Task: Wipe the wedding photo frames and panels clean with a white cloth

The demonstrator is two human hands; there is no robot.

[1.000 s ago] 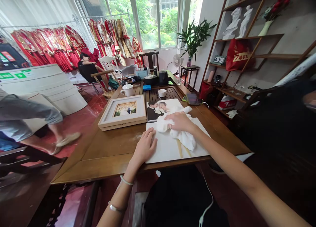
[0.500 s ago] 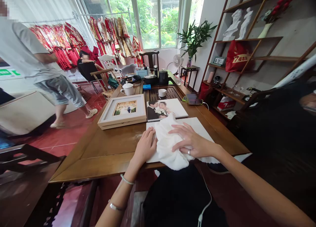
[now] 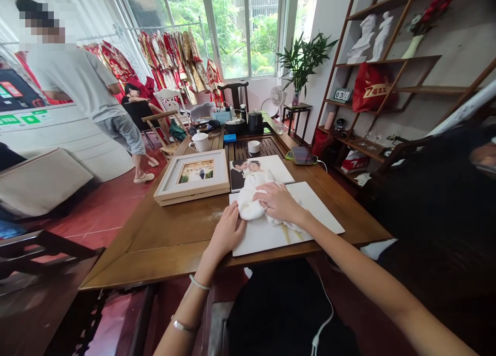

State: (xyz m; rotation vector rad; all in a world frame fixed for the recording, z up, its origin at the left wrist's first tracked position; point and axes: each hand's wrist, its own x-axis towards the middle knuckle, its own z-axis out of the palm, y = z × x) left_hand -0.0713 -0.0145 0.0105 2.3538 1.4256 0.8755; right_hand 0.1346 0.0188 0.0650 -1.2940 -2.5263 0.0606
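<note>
A crumpled white cloth [image 3: 250, 200] lies bunched on a flat white photo panel [image 3: 315, 211] at the table's near edge. My right hand [image 3: 279, 203] presses down on the cloth, its fingers curled over it. Below the cloth, part of the panel's picture shows as pale yellowish shapes; the rest of the picture is covered. My left hand [image 3: 230, 228] holds the panel's left edge, fingers close together. Just beyond lies a second photo panel [image 3: 277, 167] showing a couple, partly overlapped by the cloth. To its left rests a light wooden picture frame [image 3: 158, 190] with a small photo inside.
On the wooden table [image 3: 155, 242] stand a lidded white mug [image 3: 200, 141], a small white cup [image 3: 253, 146], a blue box [image 3: 230, 138] and a phone [image 3: 304, 155] on a cable. A person [image 3: 77, 87] is at the left. Shelves [image 3: 387, 92] line the right wall.
My right hand has pushed the cloth up and left across the panel, uncovering its lower right part. My left hand stays at the edge. The person at the left has moved rightward.
</note>
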